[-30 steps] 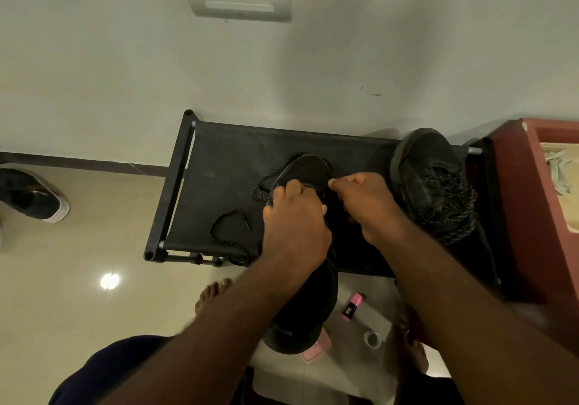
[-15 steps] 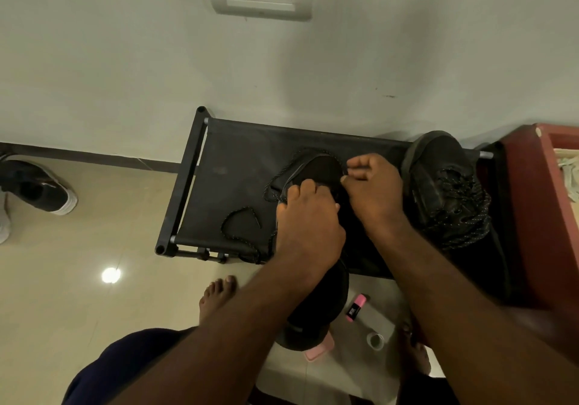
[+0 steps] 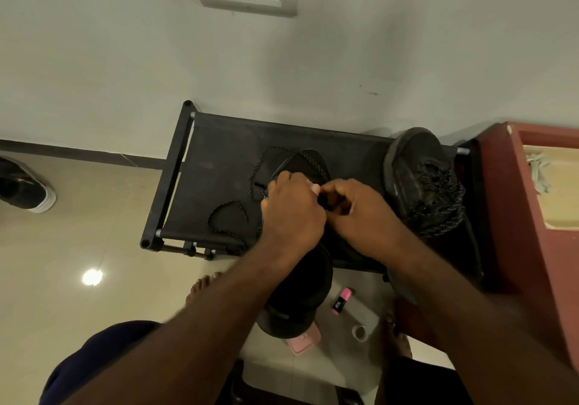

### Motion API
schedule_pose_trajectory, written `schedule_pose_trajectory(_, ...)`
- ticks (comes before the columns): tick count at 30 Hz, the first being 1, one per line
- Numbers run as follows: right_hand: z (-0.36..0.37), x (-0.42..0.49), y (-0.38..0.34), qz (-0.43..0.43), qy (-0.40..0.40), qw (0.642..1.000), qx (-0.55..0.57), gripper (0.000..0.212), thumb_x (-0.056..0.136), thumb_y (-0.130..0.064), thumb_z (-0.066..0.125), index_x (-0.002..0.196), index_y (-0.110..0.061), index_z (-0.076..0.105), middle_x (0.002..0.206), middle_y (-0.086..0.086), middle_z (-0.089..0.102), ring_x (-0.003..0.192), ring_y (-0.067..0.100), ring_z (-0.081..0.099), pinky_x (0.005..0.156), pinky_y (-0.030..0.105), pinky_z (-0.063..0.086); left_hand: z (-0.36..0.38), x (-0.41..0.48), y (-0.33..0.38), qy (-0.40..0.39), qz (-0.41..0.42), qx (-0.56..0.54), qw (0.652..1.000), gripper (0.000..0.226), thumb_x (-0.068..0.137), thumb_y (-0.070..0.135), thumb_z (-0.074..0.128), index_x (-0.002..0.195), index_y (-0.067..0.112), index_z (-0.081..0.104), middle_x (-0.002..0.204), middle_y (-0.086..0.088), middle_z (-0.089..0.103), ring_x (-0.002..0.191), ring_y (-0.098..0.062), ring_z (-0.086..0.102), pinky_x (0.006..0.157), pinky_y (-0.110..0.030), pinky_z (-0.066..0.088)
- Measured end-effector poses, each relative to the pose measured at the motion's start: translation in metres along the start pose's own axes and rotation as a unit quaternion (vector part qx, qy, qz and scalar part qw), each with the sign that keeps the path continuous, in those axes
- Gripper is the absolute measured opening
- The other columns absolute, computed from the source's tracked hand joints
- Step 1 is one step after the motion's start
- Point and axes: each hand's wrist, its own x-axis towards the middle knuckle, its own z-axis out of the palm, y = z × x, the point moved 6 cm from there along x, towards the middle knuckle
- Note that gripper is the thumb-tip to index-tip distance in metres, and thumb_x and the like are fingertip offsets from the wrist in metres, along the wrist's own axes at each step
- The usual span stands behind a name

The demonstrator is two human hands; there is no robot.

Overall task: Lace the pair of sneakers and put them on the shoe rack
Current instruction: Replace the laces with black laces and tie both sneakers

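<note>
- Fingers [image 3: 341,190] of your right hand [image 3: 366,213] and left hand [image 3: 293,207] are clamped together on the lace [image 3: 223,205], apparently threading.
- Unfinished sneaker [image 3: 297,295] overhangs the shoe rack [image 3: 219,141] front edge for reach; laced sneaker [image 3: 423,179] sits at the rack's right end.

The single head-worn view looks steeply down, close over the shoe rack [image 3: 219,154] against the wall [image 3: 125,60].

Sneaker [image 3: 297,295] middle under both hands [image 3: 294,216]
</note>
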Motion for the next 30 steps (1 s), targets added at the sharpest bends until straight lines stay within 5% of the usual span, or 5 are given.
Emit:
schedule_pose_trajectory(15,-0.05,-0.01,-0.027,0.103,0.125,0.848,0.504,0.029,0.108,-0.024,0.039,0.089,-0.01,0.056,0.05,-0.005,0.04,0.04,0.008,0.035,0.04,0.023,0.035,0.0,0.003,0.0,-0.078,0.063,0.052,0.994,0.039,0.092,0.033,0.064,0.128,0.021,0.058,0.137,0.001,0.046,0.131,-0.018,0.04,0.111,-0.043,0.033)
schedule_pose_trajectory(18,-0.048,-0.008,-0.019,0.121,0.067,0.985,0.101,0.028,0.105,-0.023,0.048,0.086,-0.011,0.065,0.067,-0.006,0.056,0.06,0.009,0.053,0.054,0.025,0.041,0.0,0.002,-0.002,-0.079,0.06,0.051,0.994,0.038,0.092,0.033,0.064,0.128,0.022,0.058,0.135,0.002,0.046,0.129,-0.017,0.041,0.111,-0.043,0.034)
schedule_pose_trajectory(21,-0.018,-0.004,-0.012,0.089,-0.053,0.973,-0.207,0.038,0.1,-0.024,0.056,0.062,-0.017,0.054,0.069,0.003,0.058,0.069,0.02,0.058,0.064,0.03,0.041,0.0,0.002,-0.002,-0.078,0.064,0.049,0.994,0.038,0.091,0.032,0.064,0.128,0.022,0.059,0.135,0.002,0.046,0.128,-0.018,0.041,0.11,-0.044,0.035)
schedule_pose_trajectory(27,-0.025,-0.007,-0.023,-0.008,-0.021,0.973,-0.228,0.037,0.1,-0.026,0.055,0.064,-0.03,0.047,0.098,0.002,0.052,0.097,0.019,0.053,0.076,0.025,0.036,0.001,0.002,-0.002,-0.081,0.065,0.054,0.993,0.038,0.091,0.032,0.063,0.128,0.023,0.06,0.136,0.001,0.046,0.129,-0.019,0.041,0.11,-0.045,0.036)
schedule_pose_trajectory(30,-0.042,-0.015,-0.04,-0.031,0.067,0.989,0.131,0.034,0.096,-0.023,0.051,0.064,-0.031,0.054,0.104,-0.003,0.066,0.115,0.013,0.057,0.09,0.02,0.039,0.001,0.003,-0.002,-0.076,0.059,0.047,0.994,0.037,0.091,0.032,0.063,0.127,0.023,0.061,0.136,0.002,0.047,0.129,-0.018,0.041,0.11,-0.045,0.036)
